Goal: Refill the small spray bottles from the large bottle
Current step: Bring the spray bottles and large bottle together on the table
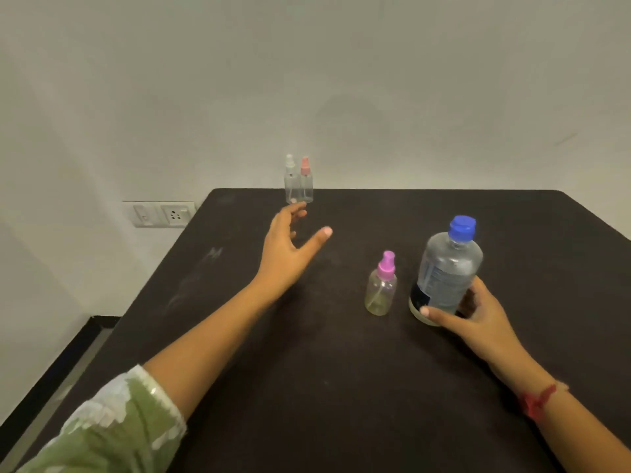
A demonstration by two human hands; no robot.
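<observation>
Ahead: two upright spray bottles (306,188), just beyond my left hand (288,249), fingers spread, holding nothing; right hand (479,317) wraps the big bottle (445,271), well apart.

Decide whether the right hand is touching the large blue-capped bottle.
Touching. In the head view the right hand grips the large bottle low down, thumb across its front, fingers curled round its far side.

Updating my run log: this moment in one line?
left hand open, near white-capped spray bottle, pink-capped spray bottle | right hand grips capped large bottle | purple-capped spray bottle upright
</observation>
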